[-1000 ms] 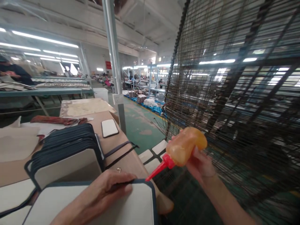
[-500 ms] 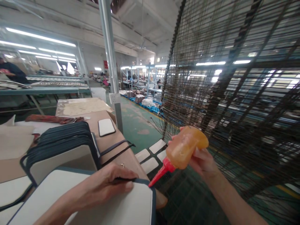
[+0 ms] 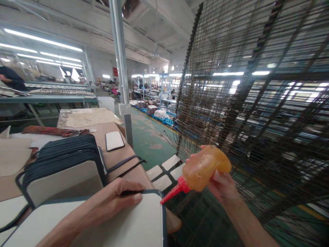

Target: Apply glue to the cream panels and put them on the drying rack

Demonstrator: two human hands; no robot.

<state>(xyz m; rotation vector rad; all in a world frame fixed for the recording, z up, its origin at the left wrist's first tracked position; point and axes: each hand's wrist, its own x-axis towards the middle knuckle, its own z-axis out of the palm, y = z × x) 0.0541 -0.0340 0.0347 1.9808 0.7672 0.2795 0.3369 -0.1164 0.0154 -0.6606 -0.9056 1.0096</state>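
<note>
My left hand (image 3: 117,199) pinches the top edge of a white panel (image 3: 133,223) with dark blue edging, thumb on the white face and fingers behind. My right hand (image 3: 221,185) is wrapped round an amber squeeze glue bottle (image 3: 203,168), tilted nozzle down. Its red nozzle tip (image 3: 162,201) rests at the inner side of the blue edging, near the panel's upper right corner. Left of the panel stands a stack of similar blue-edged panels (image 3: 66,151). How full the bottle is I cannot tell.
A small edged panel (image 3: 114,141) and dark strips (image 3: 125,164) lie on the brown-covered table (image 3: 101,128). Several pale panels (image 3: 162,182) lie low beyond its edge. A wire mesh rack (image 3: 246,89) rises on the right. A metal post (image 3: 120,51) stands ahead.
The nozzle tip has moved from the panel's corner slightly down along its right edging. The panel and my left hand sit a little further left in view. Both holds are kept.
</note>
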